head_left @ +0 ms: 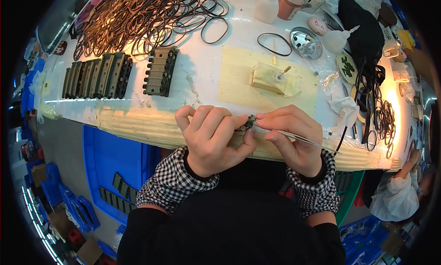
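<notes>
We judge the work to be somewhere in its middle. On the desk (206,77) a row of dark ribbed blocks (97,76) stands packed side by side at the far left, and one more ribbed block (161,71) stands apart just to the right of them — these look finished, though we cannot tell for certain. Behind them a large heap of black rubber rings (147,17) lies untouched, and a blue crate (110,168) below the desk edge holds several more dark flat pieces, so plenty seems left to do.

The small dark part (249,123) in hand sits at the near edge of the desk, between the two hands. Our left hand (211,136) is curled, its grip pinching the part between thumb and bent fingers, knuckles turned up toward the camera. Our right hand (291,136) meets it from the other side, its grip closed on slim metal tweezers (294,137) whose tips point at the part — the handle end trails off to the right over the fingers. Both wrists rest low against the taped desk edge, checked cuffs just below it.
</notes>
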A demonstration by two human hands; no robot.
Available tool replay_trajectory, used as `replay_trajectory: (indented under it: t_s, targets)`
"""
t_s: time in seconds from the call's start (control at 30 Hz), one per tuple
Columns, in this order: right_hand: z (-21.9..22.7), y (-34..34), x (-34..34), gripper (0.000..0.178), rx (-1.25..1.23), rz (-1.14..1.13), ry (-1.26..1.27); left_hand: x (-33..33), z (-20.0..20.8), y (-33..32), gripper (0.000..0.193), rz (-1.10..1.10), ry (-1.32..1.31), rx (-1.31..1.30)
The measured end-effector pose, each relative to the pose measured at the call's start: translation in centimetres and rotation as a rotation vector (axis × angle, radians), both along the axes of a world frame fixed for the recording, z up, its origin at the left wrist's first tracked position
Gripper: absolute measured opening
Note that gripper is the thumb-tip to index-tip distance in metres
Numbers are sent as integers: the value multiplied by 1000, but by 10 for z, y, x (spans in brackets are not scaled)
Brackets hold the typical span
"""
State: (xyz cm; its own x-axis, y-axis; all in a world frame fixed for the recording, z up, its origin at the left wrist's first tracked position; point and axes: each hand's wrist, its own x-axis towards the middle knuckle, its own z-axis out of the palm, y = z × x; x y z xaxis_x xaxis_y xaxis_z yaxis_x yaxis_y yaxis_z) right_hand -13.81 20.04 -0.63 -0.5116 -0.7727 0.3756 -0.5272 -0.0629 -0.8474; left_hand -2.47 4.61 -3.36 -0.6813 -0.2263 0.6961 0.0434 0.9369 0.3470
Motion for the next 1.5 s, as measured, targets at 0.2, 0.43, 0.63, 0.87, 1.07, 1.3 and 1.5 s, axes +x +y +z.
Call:
replay_trajectory:
  t_s: [0.2,0.43,0.63,0.87,1.07,1.3,1.5]
  targets:
    - [11,-2,-7,21,14,135,295,0,-1,1,25,-18,18,17]
    - [14,1,-8,19,103,142,239,8,23,-13,32,-84,-193,98]
    - [6,-1,-8,17,-10,112,186,37,14,-67,30,-313,-437,601]
    - [15,12,6,12,-309,-108,-241,31,25,-59,24,-464,-41,902]
    - [24,-11,32,25,-229,-222,175,18,39,-52,21,-519,-99,748]
    - [23,-25,48,26,-310,-267,265,21,34,-38,24,-537,-74,788]
    - [22,-25,52,25,-333,-291,355,26,39,-34,22,-520,-93,761]
